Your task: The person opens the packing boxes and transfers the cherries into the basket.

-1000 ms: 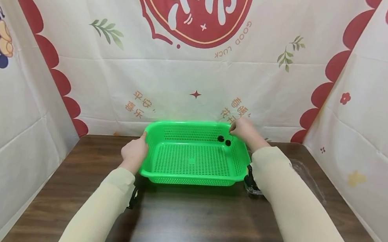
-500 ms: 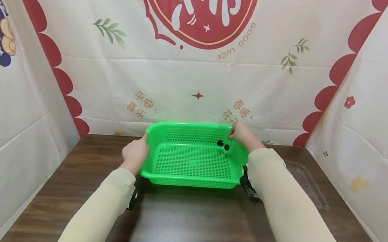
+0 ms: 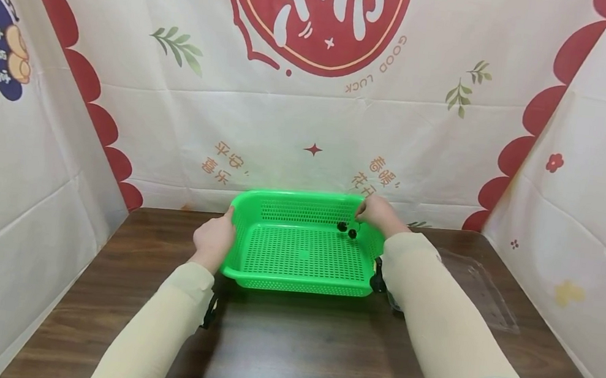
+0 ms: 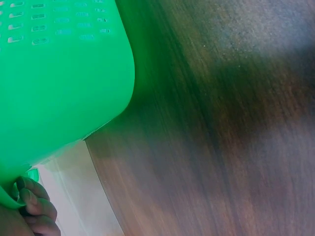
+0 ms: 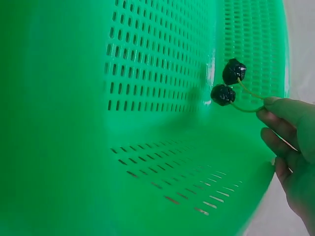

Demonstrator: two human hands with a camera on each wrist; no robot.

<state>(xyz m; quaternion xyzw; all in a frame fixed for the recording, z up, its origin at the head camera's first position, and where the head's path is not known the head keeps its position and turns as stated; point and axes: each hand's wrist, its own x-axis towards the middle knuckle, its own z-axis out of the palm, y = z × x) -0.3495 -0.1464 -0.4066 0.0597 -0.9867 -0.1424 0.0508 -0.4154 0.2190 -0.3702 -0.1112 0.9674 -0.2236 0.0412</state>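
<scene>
A green plastic basket [image 3: 299, 282] with slotted walls and floor stands on the table. My left hand [image 3: 213, 238] grips its left rim; in the left wrist view the curled fingers [image 4: 42, 209] wrap the edge. Over the basket's back right corner, my right hand [image 3: 380, 214] pinches two thin stems between thumb and fingertips. From these stems hang two dark, glossy cherries [image 5: 234, 72], inside the basket walls and above its slotted floor. The other fingers of that hand are loosely bent below the pinch.
A clear plastic lid or tray [image 3: 483, 291] lies on the brown wooden table [image 3: 292, 348] to the right. Part of another clear container [image 3: 395, 303] shows beside the right sleeve, mostly hidden by it. A printed cloth [image 3: 288, 120] hangs right behind the basket.
The right hand has lowered slightly with the cherries, bringing them closer to the basket floor. The left hand keeps its grip on the rim. The head view has shifted a little.
</scene>
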